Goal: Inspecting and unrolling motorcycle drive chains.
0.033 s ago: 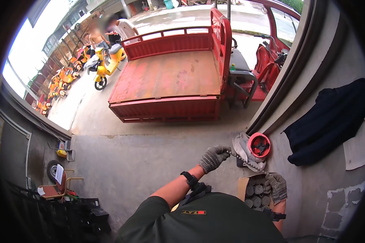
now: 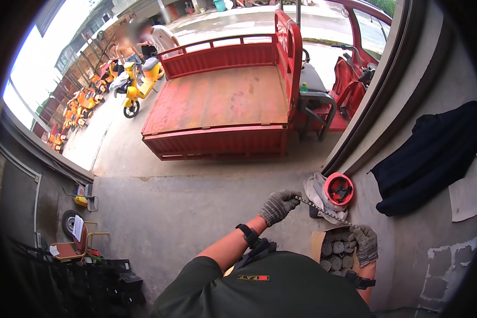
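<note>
A thin, dark, linked strip like a chain [image 2: 323, 211] stretches between my two gloved hands. My left hand [image 2: 279, 207], in a grey knitted glove, pinches its upper left end. At the other end, my right hand [image 2: 364, 245] in a matching glove closes around it, just over the right side of a cardboard box [image 2: 316, 245]. Several grey coiled rolls [image 2: 336, 248] stand packed in that box, partly covered by my right hand and my torso. Behind the chain, a red helmet [image 2: 338, 190] lies with its inside showing, on a pale cloth bag [image 2: 317, 186].
A red three-wheeled cargo truck [image 2: 217, 100] stands across the doorway. Dark clothing [image 2: 432, 159] hangs on the right wall. To the left are a brown chair [image 2: 79, 241], a tyre [image 2: 69, 223] and dark boxes [image 2: 127, 281]. Outside, people stand by a yellow scooter [image 2: 138, 91].
My right hand has shifted very slightly to the right with its end of the chain. The left hand looks still.
</note>
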The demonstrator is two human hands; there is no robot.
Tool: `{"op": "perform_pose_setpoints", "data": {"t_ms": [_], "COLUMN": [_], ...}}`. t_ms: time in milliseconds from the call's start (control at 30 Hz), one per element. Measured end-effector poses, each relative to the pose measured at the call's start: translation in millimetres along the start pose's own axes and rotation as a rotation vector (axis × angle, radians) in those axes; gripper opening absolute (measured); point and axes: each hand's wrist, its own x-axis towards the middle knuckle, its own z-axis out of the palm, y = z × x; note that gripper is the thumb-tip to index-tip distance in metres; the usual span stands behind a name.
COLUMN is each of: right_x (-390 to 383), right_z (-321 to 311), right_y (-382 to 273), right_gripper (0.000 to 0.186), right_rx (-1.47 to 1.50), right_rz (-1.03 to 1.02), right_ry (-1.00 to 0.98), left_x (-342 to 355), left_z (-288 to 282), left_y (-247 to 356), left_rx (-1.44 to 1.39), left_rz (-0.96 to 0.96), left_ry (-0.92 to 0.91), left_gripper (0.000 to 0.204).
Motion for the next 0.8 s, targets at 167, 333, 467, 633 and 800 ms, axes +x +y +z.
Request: {"op": "perform_pose_setpoints", "data": {"t_ms": [167, 333, 467, 633, 800], "right_x": [-15.4, -15.0, -0.4, 12.4, 21.3], "right_z": [25.5, 87.4, 123.0, 125.6, 112.9], "right_y": [-54.8, -104.7, -109.4, -83.7, -67.2], "right_gripper": [0.019, 0.022, 0.023, 0.028, 0.033], "right_rx": [-0.018, -0.089, -0.227, -0.022, 0.077], "right_rz": [-0.299, -0.324, -0.366, -0.322, -0.209], "right_ry": [-0.109, -0.227, -0.331, -0.286, -0.428], "left_x": [-3.7, -11.1, -15.7, -31.3, -34.1], "left_z": [0.9, 5.4, 13.4, 19.1, 16.7], "left_y": [-7.2, 23.7, 34.7, 45.0, 43.3], "left_rx": [0.246, 0.720, 0.626, 0.060, -0.082], "left_rz": [0.050, -0.058, 0.096, 0.110, 0.214], "left_ry": [0.004, -0.093, -0.092, -0.071, -0.079], "left_gripper": [0.029, 0.029, 0.029, 0.032, 0.033]}}
